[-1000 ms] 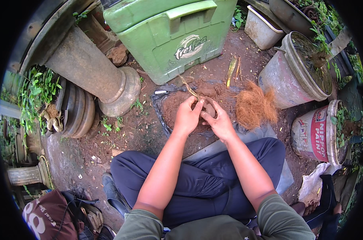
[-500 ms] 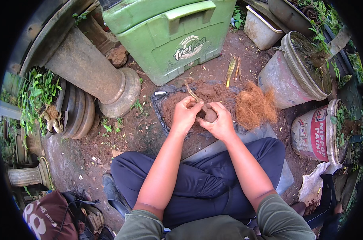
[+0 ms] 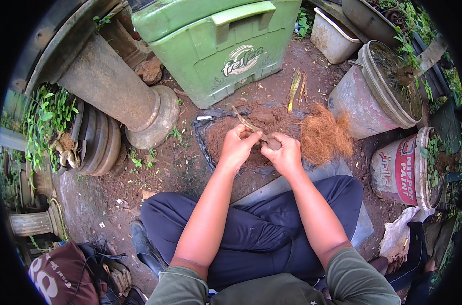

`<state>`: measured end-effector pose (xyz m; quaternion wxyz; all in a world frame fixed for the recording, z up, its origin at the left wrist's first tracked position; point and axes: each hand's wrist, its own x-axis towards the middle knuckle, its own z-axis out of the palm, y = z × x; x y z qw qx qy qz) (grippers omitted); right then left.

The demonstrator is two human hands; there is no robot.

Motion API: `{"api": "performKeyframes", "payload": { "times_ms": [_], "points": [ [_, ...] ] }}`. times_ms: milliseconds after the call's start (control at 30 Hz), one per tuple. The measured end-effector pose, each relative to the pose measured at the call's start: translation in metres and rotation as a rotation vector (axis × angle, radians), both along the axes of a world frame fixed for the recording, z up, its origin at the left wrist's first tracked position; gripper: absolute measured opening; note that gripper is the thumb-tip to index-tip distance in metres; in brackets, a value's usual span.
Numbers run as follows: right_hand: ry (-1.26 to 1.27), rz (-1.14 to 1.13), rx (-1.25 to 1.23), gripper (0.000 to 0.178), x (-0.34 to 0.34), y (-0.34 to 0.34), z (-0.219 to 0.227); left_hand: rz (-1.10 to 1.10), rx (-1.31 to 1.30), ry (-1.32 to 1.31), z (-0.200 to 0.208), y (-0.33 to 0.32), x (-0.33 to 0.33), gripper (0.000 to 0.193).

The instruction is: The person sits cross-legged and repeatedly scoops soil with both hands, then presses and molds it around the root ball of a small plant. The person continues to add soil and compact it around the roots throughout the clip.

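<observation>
Head view, left to right. Far left of frame: green weeds (image 3: 42, 114), stacked dark discs (image 3: 96, 145), a fallen concrete pillar (image 3: 109, 86) upper left. Lower left: maroon bag (image 3: 63, 274). Top centre: green plastic crate (image 3: 221, 46). Centre: pile of reddish soil (image 3: 226, 134) on a dark sheet. Left hand (image 3: 237, 147) curled shut, pinching a thin brown root piece (image 3: 247, 123) that sticks up-left. Right hand (image 3: 283, 154) touching it, fingers closed round a small dark lump (image 3: 273, 144), just above the soil. Right of hands: coconut fibre clump (image 3: 322, 137). Upper right: grey bucket (image 3: 368, 96) with soil; right edge: red-and-white paint bucket (image 3: 401, 170). Person sits cross-legged, dark trousers (image 3: 251, 234), bottom centre.
</observation>
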<state>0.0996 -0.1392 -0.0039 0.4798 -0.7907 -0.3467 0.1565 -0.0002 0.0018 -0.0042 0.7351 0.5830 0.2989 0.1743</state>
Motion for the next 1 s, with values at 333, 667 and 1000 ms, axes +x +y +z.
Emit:
{"api": "performKeyframes", "payload": {
  "times_ms": [333,667,1000],
  "points": [
    [0.822,0.051,0.333,0.061,0.002,0.006,-0.01,-0.06,0.187,-0.123,0.004,-0.001,-0.002,0.014],
    [1.081,0.017,0.226,0.026,0.004,-0.001,0.001,-0.175,0.373,-0.066,0.005,-0.004,-0.002,0.013],
    [1.008,0.057,0.274,0.038,0.001,0.004,-0.003,-0.104,0.12,-0.02,-0.006,-0.004,0.002,0.03]
  ]
}}
